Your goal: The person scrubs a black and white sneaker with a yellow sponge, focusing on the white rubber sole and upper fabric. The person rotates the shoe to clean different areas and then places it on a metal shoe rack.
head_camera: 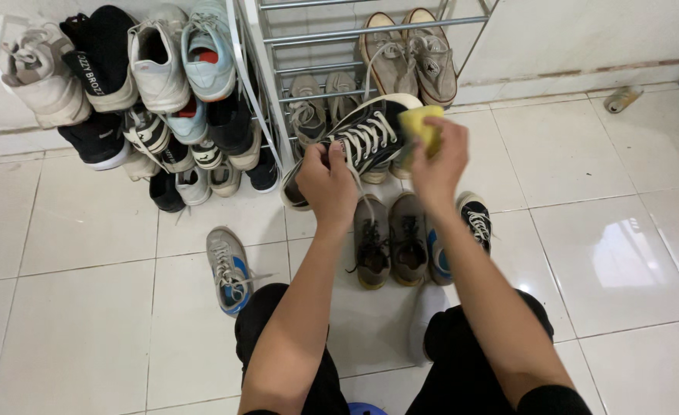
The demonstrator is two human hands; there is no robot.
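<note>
Black trousers are being seen nearest the lens, with both bare forearms being stretched forward from them over the white tiled floor. A black high-top sneaker with white laces is being gripped by the left hand, the fingers being closed around its toe end. The shoe is being held up off the floor in front of both hands, its long axis being run on a slant: the white toe cap is being pointed down and to the left, past the left hand, while the open collar is being raised up and to the right. A yellow sponge is being clasped by the right hand, fingers being curled tight around it, and it is being pressed against the shoe's collar end.

Just below the hands, a pair of grey sneakers is being shown side by side on the tiles, with a second black sneaker beside them under the right wrist. To the left of the left forearm, a single grey and blue sneaker is being seen lying apart. Beyond the hands, a metal shoe rack is being shown holding beige sneakers, and further left a heap of mixed shoes is being piled against the wall.
</note>
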